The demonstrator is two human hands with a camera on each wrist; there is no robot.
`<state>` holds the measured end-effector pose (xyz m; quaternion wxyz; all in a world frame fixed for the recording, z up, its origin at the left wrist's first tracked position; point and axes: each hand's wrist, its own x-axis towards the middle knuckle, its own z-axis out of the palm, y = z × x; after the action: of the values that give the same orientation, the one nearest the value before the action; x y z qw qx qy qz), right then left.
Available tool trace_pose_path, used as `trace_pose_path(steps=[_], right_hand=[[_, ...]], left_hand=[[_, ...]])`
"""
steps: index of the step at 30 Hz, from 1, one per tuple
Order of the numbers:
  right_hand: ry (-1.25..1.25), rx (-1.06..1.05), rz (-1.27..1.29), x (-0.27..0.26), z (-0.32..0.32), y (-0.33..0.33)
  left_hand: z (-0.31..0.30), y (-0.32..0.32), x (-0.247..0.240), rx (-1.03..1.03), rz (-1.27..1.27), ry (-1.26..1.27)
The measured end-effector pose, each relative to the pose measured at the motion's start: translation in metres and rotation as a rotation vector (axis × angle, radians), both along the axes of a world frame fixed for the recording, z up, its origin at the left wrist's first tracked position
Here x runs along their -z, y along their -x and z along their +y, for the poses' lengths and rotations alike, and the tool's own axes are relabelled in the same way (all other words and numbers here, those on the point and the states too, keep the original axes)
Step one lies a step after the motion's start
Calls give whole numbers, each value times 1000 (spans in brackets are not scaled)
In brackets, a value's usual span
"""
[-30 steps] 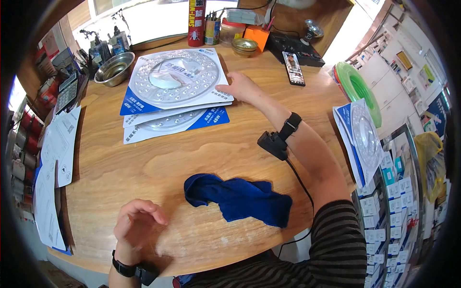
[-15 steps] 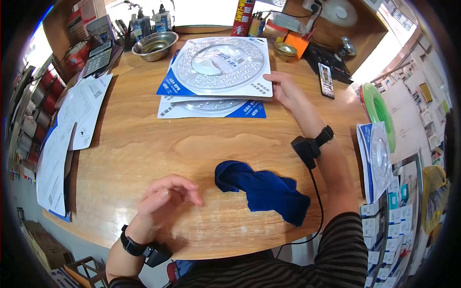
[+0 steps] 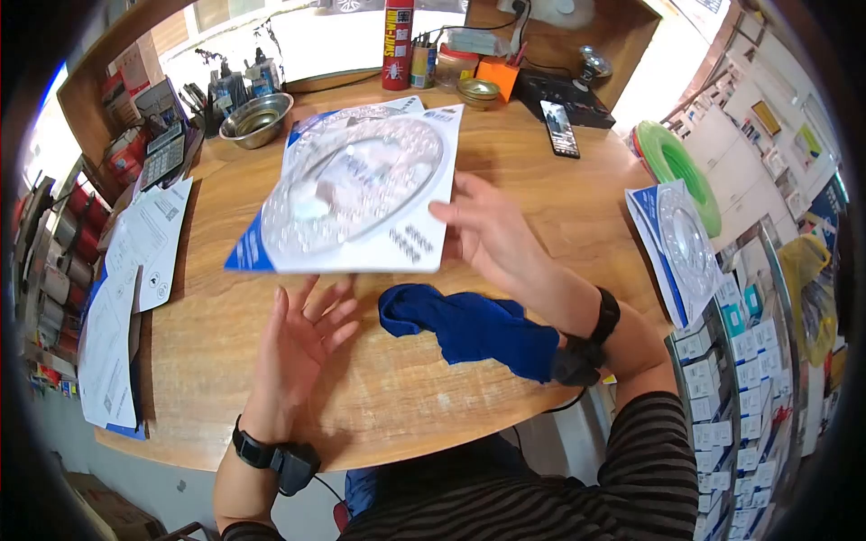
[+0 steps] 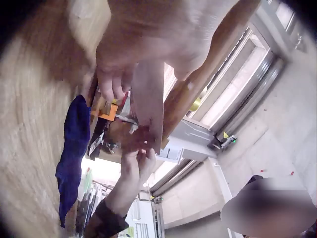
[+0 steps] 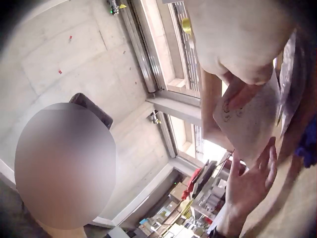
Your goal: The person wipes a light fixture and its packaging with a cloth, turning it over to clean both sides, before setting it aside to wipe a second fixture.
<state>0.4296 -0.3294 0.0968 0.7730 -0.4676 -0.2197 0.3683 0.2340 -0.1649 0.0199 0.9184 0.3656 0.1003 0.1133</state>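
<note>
A flat round LED light panel in a clear blister pack on a white and blue card is raised and tilted over the wooden table. My right hand grips it by its right edge, thumb on the front. Below the pack's near edge, my left hand is held palm up with its fingers spread, fingertips close to that edge. The right wrist view shows the card's back with the left hand near its lower corner. Partly hidden behind the lifted pack, another such pack lies on the table.
A crumpled blue cloth lies near the table's front. Papers line the left edge, and more packs stand at the right edge. At the back are a metal bowl, a red spray can and a phone.
My right hand has lifted the top pack off the pile and brought it toward me, tilting it. My left hand has moved forward and turned palm up, its fingers spreading.
</note>
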Motion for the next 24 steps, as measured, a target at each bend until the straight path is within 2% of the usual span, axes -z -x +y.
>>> trace_pose_path(steps=[1, 3, 5, 7, 9, 11, 12, 13, 15, 16, 17, 19, 21, 23, 24], right_hand=[[23, -29, 7, -2, -8, 14], [47, -66, -23, 6, -21, 35], [103, -39, -39, 9, -34, 55], [125, -44, -16, 16, -44, 65], [147, -58, 3, 28, -55, 67], [227, -159, -69, 45, -75, 57], [285, -114, -301, 61, -84, 47], [283, -123, -298, 70, -93, 44], [529, 230, -1641, 82, -111, 40], [644, 212, -1681, 90, -120, 43], [643, 204, -1679, 92, -126, 43], [810, 233, -1683, 95, -136, 41], [835, 242, -1655, 98, -150, 32], [840, 477, -1344, 98, -166, 27], [838, 469, -1344, 102, -177, 21]], left_hand=[[-3, -1, -5, 6, -2, -10], [-15, -2, -14, -158, 34, 25], [-14, 4, -8, -172, 16, 86], [-19, 8, -10, -303, 136, 101], [-19, 20, -5, -311, 164, 70], [-16, 35, -1, -330, 189, 44], [-14, 45, 1, -315, 170, 52], [-12, 53, 2, -300, 153, 61], [-5, 70, 1, -232, 155, 24], [2, 79, 3, -180, 148, 26], [8, 86, 5, -127, 140, 28], [17, 98, 9, -127, 175, 7], [19, 103, 10, -89, 233, -68], [20, 103, 12, -105, 284, -54], [26, 103, 19, -69, 320, -67]])
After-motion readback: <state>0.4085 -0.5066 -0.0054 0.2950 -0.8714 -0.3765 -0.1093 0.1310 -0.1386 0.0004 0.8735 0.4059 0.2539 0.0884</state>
